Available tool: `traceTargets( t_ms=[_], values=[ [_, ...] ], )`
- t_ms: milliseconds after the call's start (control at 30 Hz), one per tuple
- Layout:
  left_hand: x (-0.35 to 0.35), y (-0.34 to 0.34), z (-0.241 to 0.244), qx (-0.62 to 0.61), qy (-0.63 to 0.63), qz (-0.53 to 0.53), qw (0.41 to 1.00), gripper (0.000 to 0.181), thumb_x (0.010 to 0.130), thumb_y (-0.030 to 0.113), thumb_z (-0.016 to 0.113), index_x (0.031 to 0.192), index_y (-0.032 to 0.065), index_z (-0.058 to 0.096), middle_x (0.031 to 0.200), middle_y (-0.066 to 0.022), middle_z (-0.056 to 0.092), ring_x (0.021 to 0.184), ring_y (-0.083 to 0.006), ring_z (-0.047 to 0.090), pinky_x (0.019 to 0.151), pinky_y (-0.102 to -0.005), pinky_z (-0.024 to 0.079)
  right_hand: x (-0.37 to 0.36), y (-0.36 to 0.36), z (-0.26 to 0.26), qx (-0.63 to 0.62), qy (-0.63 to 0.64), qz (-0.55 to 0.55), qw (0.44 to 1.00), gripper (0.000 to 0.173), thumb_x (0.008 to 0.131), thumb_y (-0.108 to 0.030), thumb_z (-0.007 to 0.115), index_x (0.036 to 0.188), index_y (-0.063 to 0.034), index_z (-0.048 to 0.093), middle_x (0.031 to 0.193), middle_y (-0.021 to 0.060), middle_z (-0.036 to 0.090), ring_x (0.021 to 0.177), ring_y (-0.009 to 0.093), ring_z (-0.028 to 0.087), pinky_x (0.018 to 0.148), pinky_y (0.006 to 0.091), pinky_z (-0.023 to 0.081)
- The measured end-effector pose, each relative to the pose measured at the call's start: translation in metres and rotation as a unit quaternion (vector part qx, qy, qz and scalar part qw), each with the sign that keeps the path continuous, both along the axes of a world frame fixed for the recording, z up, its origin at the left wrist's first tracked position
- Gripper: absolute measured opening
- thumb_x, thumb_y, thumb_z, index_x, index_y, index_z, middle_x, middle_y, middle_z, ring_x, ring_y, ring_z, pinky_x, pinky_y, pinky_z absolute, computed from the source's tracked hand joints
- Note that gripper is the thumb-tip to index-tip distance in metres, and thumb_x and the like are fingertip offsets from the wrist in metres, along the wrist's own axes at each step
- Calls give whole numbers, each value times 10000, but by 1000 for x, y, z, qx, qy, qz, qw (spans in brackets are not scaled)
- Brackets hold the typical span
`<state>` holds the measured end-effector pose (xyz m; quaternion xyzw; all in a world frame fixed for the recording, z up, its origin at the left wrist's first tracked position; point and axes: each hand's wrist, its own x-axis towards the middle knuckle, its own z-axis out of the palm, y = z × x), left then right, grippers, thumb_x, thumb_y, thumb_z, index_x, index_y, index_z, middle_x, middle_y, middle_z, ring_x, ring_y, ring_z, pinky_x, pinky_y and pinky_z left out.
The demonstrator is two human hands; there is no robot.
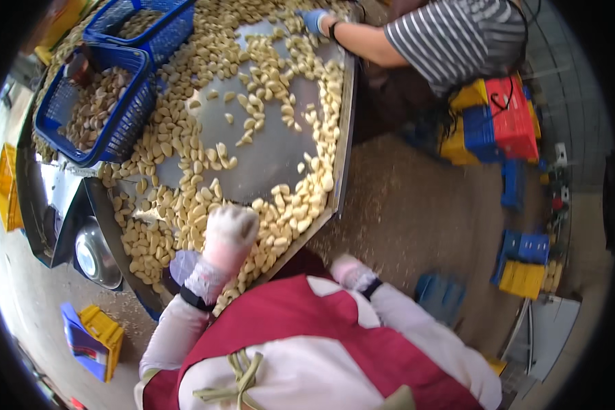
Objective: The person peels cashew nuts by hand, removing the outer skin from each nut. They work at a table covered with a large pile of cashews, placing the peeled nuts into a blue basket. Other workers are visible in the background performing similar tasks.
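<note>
Many peeled garlic cloves [184,200] lie spread over a metal sorting table [266,148], heaped along its near and right edges. My left hand [230,228], in a pale glove with a black band at the wrist, is over the cloves at the near edge; its fingers look curled, but what they hold, if anything, is hidden. My right hand [346,269], gloved and blurred, hangs off the table beside its near right corner, close to my red and white apron [266,307]. Whether its fingers hold something does not show.
Two blue plastic baskets [128,123] stand at the table's left, the nearer holding darker cloves. A metal bowl [95,253] sits lower left. A co-worker's gloved hand [315,21] touches cloves at the far edge. Yellow, blue and red crates [512,120] stand on the floor at right.
</note>
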<state>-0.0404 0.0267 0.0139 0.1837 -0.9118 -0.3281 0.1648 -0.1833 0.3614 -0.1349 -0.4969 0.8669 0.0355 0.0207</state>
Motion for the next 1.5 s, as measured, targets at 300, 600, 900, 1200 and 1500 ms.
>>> traceTargets(
  t_ms=[300,600,900,1200,1500],
  values=[
    [17,7,-19,-195,-55,-234,951,374,823,188,652,1197,211,650,1234,-37,595,1223,-292,532,1127,-525,307,-48,-213,211,-245,-699,46,670,289,1029,-283,512,1005,-35,659,1087,81,662,966,216,616,822,331,502],
    [-15,4,9,-180,-79,83,977,160,780,154,723,936,150,690,1009,-88,636,984,-304,591,860,-455,461,-134,-153,257,106,-158,38,981,184,803,-263,640,867,-112,723,852,128,704,825,314,678,720,377,536],
    [-124,39,-17,-77,-84,-190,975,95,814,34,622,895,41,671,920,-115,670,858,-263,668,764,-373,533,-93,-163,225,-70,-259,7,963,251,891,-312,582,772,-108,665,755,138,664,792,352,660,701,468,525],
    [-68,55,6,399,49,-165,901,115,822,-1,717,928,34,747,902,-85,659,832,-216,640,757,-309,524,-36,-124,207,-47,-505,-86,858,321,899,-184,625,1178,-33,585,982,152,692,920,259,695,859,356,532],
    [-66,63,1,493,-65,-58,866,121,811,2,735,931,12,739,898,-77,651,829,-207,645,770,-305,527,-7,-125,175,65,-182,-104,976,284,859,-284,639,974,-43,545,696,168,673,649,379,686,583,469,555]
  ],
)
